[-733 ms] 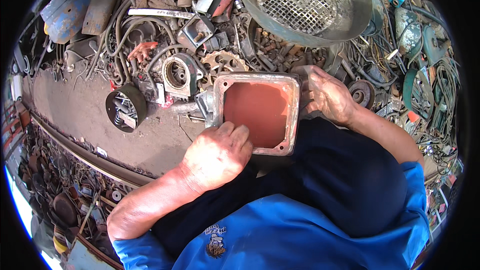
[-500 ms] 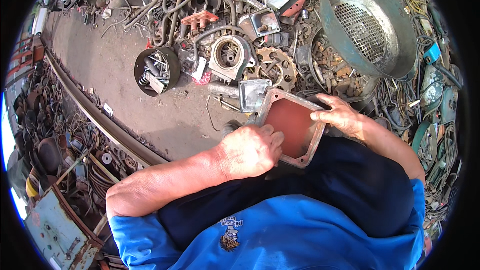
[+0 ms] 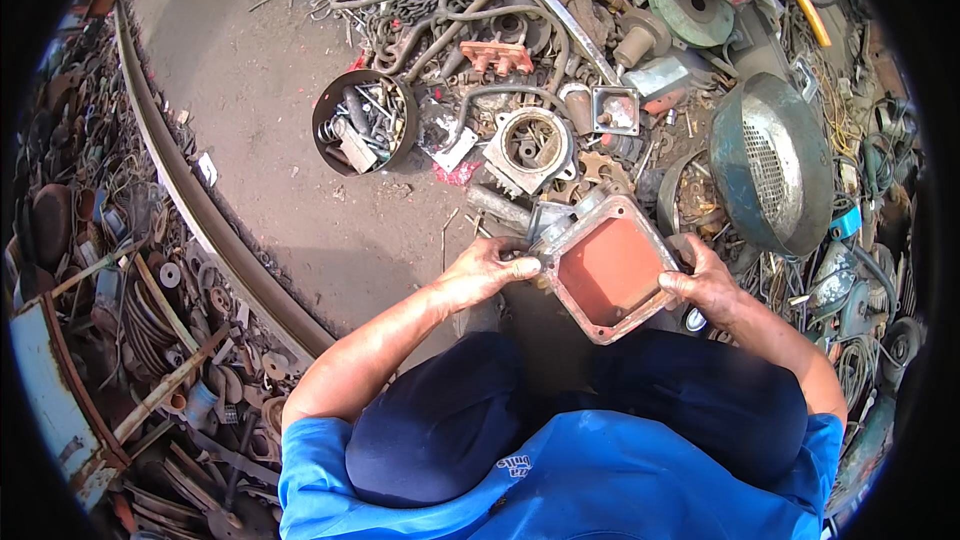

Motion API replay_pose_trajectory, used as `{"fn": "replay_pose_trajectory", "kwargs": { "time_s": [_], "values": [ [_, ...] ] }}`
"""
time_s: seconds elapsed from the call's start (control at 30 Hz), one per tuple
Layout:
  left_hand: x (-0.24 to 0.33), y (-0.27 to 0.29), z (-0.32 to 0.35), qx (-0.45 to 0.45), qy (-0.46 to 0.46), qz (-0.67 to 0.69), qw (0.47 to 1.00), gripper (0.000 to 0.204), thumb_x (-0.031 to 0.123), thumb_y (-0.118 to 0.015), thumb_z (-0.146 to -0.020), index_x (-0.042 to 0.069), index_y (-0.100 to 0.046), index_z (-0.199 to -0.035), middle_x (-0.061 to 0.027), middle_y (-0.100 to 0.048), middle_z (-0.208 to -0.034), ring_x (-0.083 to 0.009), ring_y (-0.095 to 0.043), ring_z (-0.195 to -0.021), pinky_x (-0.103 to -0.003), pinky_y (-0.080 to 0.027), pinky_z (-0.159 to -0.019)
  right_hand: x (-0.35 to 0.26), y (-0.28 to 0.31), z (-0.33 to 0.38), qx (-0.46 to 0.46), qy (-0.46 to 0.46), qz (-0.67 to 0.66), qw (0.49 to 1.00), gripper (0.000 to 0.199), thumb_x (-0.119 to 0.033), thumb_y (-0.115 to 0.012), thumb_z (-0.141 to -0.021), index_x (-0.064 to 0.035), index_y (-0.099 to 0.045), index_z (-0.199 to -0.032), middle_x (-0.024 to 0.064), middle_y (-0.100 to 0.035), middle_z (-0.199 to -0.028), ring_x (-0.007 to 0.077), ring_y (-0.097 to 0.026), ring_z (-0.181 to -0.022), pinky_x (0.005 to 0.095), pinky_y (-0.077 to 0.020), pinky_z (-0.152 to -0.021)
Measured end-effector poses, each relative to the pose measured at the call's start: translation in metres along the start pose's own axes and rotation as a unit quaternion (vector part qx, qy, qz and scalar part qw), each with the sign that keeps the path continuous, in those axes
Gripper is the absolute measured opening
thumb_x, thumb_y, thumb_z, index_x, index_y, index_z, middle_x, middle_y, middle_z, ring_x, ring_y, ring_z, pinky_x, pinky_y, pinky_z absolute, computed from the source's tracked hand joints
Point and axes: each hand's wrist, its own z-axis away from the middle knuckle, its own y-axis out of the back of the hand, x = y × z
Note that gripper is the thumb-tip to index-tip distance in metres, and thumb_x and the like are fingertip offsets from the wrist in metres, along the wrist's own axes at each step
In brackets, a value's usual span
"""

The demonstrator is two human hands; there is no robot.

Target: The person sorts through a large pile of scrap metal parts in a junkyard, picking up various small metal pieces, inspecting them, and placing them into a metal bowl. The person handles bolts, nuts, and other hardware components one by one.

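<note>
Between my hands is a square metal housing (image 3: 612,275), its rim worn grey with a hole at each corner and its inside coated dull red. My left hand (image 3: 487,268) grips the left side, thumb pressed on the rim and fingers hidden beneath. At the opposite side my right hand (image 3: 705,285) holds on, thumb over the edge and the other fingers behind. The housing is tilted, its open face toward me, above my dark trousers. Just beyond it lies a round-bored metal casting (image 3: 530,152) on the ground.
A round tin (image 3: 407,130) full of bolts and metal bits stands at the left. To the right, a green sieve (image 3: 735,165) leans on its side. Hoses (image 3: 470,15) and scrap parts cover the far ground. A long metal rail (image 3: 200,225) runs along the left, beside piled scrap.
My left hand has come out of the housing's opening and taken hold of its left side. The green sieve has tipped more onto its side.
</note>
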Motion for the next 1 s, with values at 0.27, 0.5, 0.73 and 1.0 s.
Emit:
{"fn": "replay_pose_trajectory", "kwargs": {
  "time_s": [0.27,0.5,0.73,1.0],
  "values": [
    [-0.015,-0.006,0.001,0.055,-0.067,0.414,0.906,0.040,0.043,-0.075,-0.087,0.012,-0.054,-0.104,0.0072,-0.041,-0.068,-0.0055,-0.036,-0.055,-0.024,-0.027,-0.048,-0.091,-0.026,-0.020,-0.103,0.091,0.073,0.988,0.072,-0.018,-0.078,-0.083,-0.0007,-0.039,-0.140,0.0153,-0.054,-0.132,0.0243,-0.055,-0.122,0.0364,-0.0489,-0.098],
    [0.003,0.100,0.015,0.340,-0.085,0.461,0.815,0.042,0.053,-0.069,-0.089,0.016,-0.049,-0.088,0.0072,-0.034,-0.062,-0.0072,-0.030,-0.050,-0.024,-0.022,-0.045,-0.082,0.115,0.020,0.576,0.305,0.544,0.528,0.067,-0.019,-0.074,-0.082,0.0021,-0.043,-0.137,0.0245,-0.051,-0.136,0.0385,-0.055,-0.120,0.0470,-0.0469,-0.098],
    [-0.002,0.109,0.017,0.208,0.009,0.472,0.856,0.043,0.055,-0.058,-0.096,0.016,-0.047,-0.081,0.0049,-0.029,-0.059,-0.0104,-0.027,-0.048,-0.026,-0.019,-0.044,0.032,0.207,0.023,0.428,0.016,-0.131,0.894,0.057,-0.016,-0.063,-0.082,0.0004,-0.045,-0.134,0.0241,-0.056,-0.127,0.0421,-0.063,-0.103,0.0528,-0.0535,-0.080],
    [0.020,0.056,0.007,0.133,-0.032,0.340,0.930,0.029,0.035,-0.061,-0.099,0.013,-0.051,-0.083,0.0030,-0.038,-0.059,-0.0100,-0.033,-0.049,-0.026,-0.024,-0.044,0.005,0.128,0.053,0.298,0.100,-0.230,0.921,0.061,0.000,-0.049,-0.075,-0.0107,-0.048,-0.135,0.0132,-0.063,-0.113,0.0305,-0.067,-0.092,0.0499,-0.0575,-0.073]
  ]
}}
